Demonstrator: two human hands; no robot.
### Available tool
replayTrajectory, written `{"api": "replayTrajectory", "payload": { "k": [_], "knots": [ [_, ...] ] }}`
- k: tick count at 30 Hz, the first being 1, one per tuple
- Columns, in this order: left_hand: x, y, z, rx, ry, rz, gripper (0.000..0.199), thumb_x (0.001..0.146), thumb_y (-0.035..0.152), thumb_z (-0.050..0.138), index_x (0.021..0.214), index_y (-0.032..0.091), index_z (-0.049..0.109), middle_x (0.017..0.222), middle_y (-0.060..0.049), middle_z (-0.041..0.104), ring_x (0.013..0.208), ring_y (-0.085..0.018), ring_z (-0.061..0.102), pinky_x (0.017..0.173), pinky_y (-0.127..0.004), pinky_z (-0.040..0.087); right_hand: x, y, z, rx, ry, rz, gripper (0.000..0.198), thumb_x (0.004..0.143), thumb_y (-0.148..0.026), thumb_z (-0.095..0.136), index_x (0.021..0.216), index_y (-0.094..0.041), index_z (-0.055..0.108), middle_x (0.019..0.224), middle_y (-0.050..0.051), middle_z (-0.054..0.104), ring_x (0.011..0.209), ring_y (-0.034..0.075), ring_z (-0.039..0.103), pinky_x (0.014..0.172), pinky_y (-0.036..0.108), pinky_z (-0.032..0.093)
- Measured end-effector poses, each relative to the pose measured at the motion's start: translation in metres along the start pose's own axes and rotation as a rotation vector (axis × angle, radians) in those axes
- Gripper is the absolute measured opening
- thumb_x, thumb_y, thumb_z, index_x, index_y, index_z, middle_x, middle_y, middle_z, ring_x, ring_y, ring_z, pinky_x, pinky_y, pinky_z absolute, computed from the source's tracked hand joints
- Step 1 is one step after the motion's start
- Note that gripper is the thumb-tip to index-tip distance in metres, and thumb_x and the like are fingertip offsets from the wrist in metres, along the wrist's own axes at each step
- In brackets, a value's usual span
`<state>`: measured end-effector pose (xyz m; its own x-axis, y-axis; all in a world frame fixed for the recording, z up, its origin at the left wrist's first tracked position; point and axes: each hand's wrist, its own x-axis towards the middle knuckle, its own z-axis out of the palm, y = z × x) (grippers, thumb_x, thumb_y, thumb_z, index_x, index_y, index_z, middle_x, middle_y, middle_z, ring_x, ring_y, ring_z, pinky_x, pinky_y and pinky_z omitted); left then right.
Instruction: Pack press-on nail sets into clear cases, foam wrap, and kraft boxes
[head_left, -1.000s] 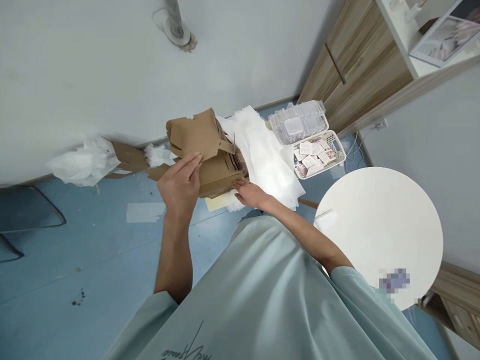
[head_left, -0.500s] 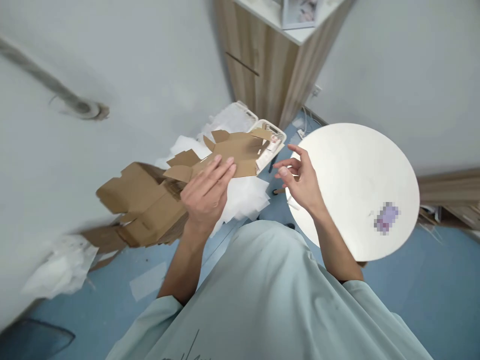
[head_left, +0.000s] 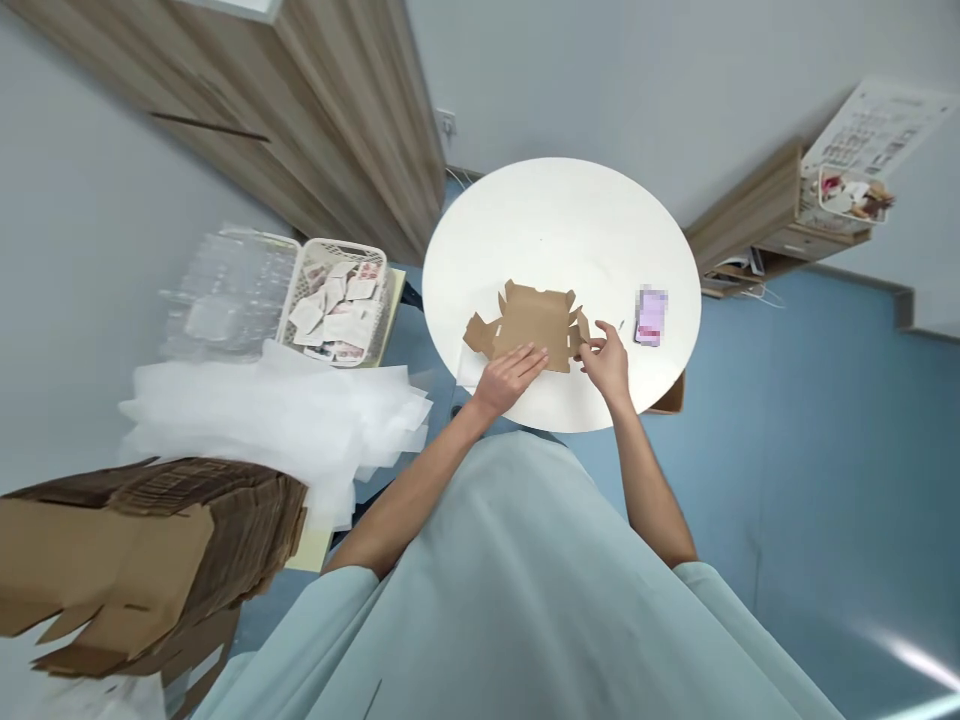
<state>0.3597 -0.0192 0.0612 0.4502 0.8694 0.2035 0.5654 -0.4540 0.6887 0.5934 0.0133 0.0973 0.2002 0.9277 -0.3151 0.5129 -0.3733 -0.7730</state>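
Note:
A flat, partly folded brown cardboard box (head_left: 534, 322) lies on the white round table (head_left: 555, 215), its side flaps sticking up. My left hand (head_left: 511, 380) rests on its near edge with the fingers stretched out flat; the thumb is hidden. At the right side flap, my right hand (head_left: 606, 362) has its fingers curled round the cardboard. A white sheet (head_left: 469, 368) shows partly under the box's left flap.
A phone (head_left: 649, 318), blurred out, lies right on the table. To the left are a white basket (head_left: 379, 250) of small packets, clear plastic packaging (head_left: 232, 290), white foam sheets (head_left: 277, 400) and stacked cardboard boxes (head_left: 247, 530). A wooden cabinet (head_left: 352, 100) stands behind.
My view has turned right. The cardboard box has moved from above the stack at the left onto the round table, and my right hand has come to its right flap.

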Motion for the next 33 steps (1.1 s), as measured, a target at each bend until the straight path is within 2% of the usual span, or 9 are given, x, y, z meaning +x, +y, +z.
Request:
{"api": "replayTrajectory", "payload": {
  "k": [3, 6, 9, 13, 18, 22, 25, 29, 33],
  "knots": [
    [0.000, 0.000, 0.056, 0.094, -0.084, 0.068, 0.045, 0.111, 0.013, 0.039, 0.138, 0.024, 0.073, 0.147, -0.009, 0.072, 0.145, -0.024, 0.062, 0.121, -0.049, 0.055, 0.007, 0.060, -0.007, 0.052, 0.006, 0.082, 0.064, 0.090, -0.029, 0.059, 0.152, -0.019, 0.049, 0.117, 0.009, 0.078, 0.083, 0.021, 0.077, 0.075, 0.035, 0.067],
    [-0.005, -0.001, 0.094, 0.213, -0.182, 0.122, 0.045, 0.108, 0.006, 0.043, 0.138, 0.021, 0.072, 0.146, -0.010, 0.072, 0.144, -0.025, 0.063, 0.114, -0.044, 0.059, 0.008, 0.107, -0.008, 0.076, -0.011, 0.144, 0.056, 0.089, -0.029, 0.059, 0.145, -0.019, 0.055, 0.112, 0.007, 0.079, 0.084, 0.020, 0.075, 0.074, 0.034, 0.065],
    [-0.010, -0.003, 0.119, 0.274, -0.289, 0.112, 0.046, 0.105, 0.003, 0.045, 0.139, 0.019, 0.072, 0.147, -0.012, 0.071, 0.143, -0.027, 0.064, 0.109, -0.042, 0.061, 0.007, 0.137, -0.011, -0.018, -0.007, 0.194, 0.045, 0.090, -0.030, 0.060, 0.135, -0.019, 0.061, 0.112, 0.008, 0.080, 0.094, 0.023, 0.075, 0.086, 0.039, 0.063],
    [-0.013, -0.006, 0.138, 0.305, -0.416, 0.016, 0.046, 0.103, 0.001, 0.046, 0.138, 0.018, 0.072, 0.154, -0.015, 0.065, 0.145, -0.029, 0.062, 0.111, -0.043, 0.060, 0.009, 0.156, -0.024, -0.202, 0.020, 0.186, 0.038, 0.092, -0.032, 0.062, 0.128, -0.019, 0.066, 0.119, 0.013, 0.078, 0.111, 0.029, 0.073, 0.103, 0.046, 0.056],
    [-0.014, -0.002, 0.144, 0.292, -0.484, -0.120, 0.039, 0.106, 0.016, 0.054, 0.142, 0.015, 0.067, 0.165, -0.019, 0.054, 0.155, -0.033, 0.051, 0.120, -0.047, 0.052, 0.017, 0.149, -0.036, -0.312, 0.060, 0.005, 0.045, 0.098, -0.026, 0.053, 0.141, -0.014, 0.062, 0.141, 0.020, 0.067, 0.122, 0.032, 0.068, 0.106, 0.048, 0.054],
    [-0.013, -0.002, 0.135, 0.274, -0.426, -0.191, 0.052, 0.105, 0.033, 0.061, 0.151, 0.010, 0.058, 0.169, -0.025, 0.046, 0.162, -0.039, 0.038, 0.129, -0.054, 0.040, 0.033, 0.127, -0.011, -0.262, -0.041, -0.208, 0.051, 0.104, -0.026, 0.048, 0.153, -0.016, 0.052, 0.152, 0.020, 0.059, 0.133, 0.031, 0.062, 0.113, 0.048, 0.052],
    [-0.014, -0.010, 0.124, 0.286, -0.404, -0.263, 0.065, 0.100, 0.038, 0.070, 0.155, 0.007, 0.053, 0.172, -0.028, 0.039, 0.166, -0.044, 0.027, 0.132, -0.059, 0.033, 0.048, 0.115, 0.019, -0.304, -0.146, -0.158, 0.074, 0.100, -0.033, 0.057, 0.167, -0.017, 0.031, 0.166, 0.023, 0.043, 0.143, 0.038, 0.055, 0.116, 0.057, 0.050],
    [-0.019, -0.026, 0.112, 0.268, -0.471, -0.321, 0.083, 0.082, 0.030, 0.088, 0.155, 0.012, 0.053, 0.174, -0.026, 0.036, 0.166, -0.047, 0.024, 0.133, -0.063, 0.027, 0.063, 0.112, 0.041, -0.341, -0.210, -0.003, 0.096, 0.095, -0.032, 0.061, 0.173, -0.014, 0.009, 0.171, 0.029, 0.028, 0.138, 0.043, 0.059, 0.113, 0.062, 0.051],
    [-0.027, -0.038, 0.102, 0.167, -0.474, -0.394, 0.056, 0.089, 0.017, 0.073, 0.145, 0.015, 0.065, 0.173, -0.019, 0.040, 0.164, -0.040, 0.034, 0.132, -0.055, 0.035, 0.065, 0.117, 0.039, -0.316, -0.234, -0.092, 0.097, 0.098, -0.031, 0.058, 0.176, -0.020, 0.001, 0.161, 0.024, 0.041, 0.136, 0.039, 0.060, 0.111, 0.058, 0.054]
  ]
}}
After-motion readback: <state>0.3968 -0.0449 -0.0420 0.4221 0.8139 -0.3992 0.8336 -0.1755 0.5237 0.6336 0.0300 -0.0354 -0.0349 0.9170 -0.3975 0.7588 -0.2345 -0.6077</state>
